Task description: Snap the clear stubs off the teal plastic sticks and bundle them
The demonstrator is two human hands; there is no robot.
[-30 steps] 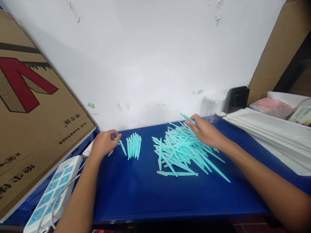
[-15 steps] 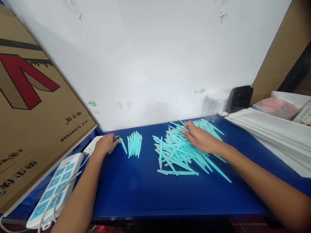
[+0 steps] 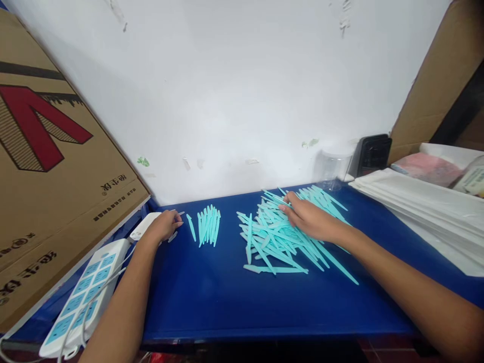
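Observation:
Slim turquoise eyebrow razors with pale blade ends lie in a large loose pile (image 3: pixel 280 237) on the blue table (image 3: pixel 227 302). At the pile's upper part, my right hand (image 3: pixel 308 217) pinches one razor (image 3: pixel 284 202) between thumb and fingers. Left of the pile is a small fanned group of razors (image 3: pixel 209 225), with a single razor (image 3: pixel 191 228) beside it. My left hand (image 3: pixel 167 226) rests by the table's left side, fingers curled. Whatever its fingertips hold is hidden. Small translucent pieces (image 3: pixel 173 237) lie around it, their kind unclear.
A white power strip (image 3: pixel 86 297) with cables runs along the left edge under a leaning cardboard box (image 3: pixel 56 166). At the back right stand a clear plastic jar (image 3: pixel 335 169) and a black object (image 3: pixel 374 155). White stacked sheets (image 3: pixel 419 212) lie on the right.
My left hand has drawn slightly left and away from the single razor, which now lies free and more upright. My right hand stays at the pile, shifted only slightly.

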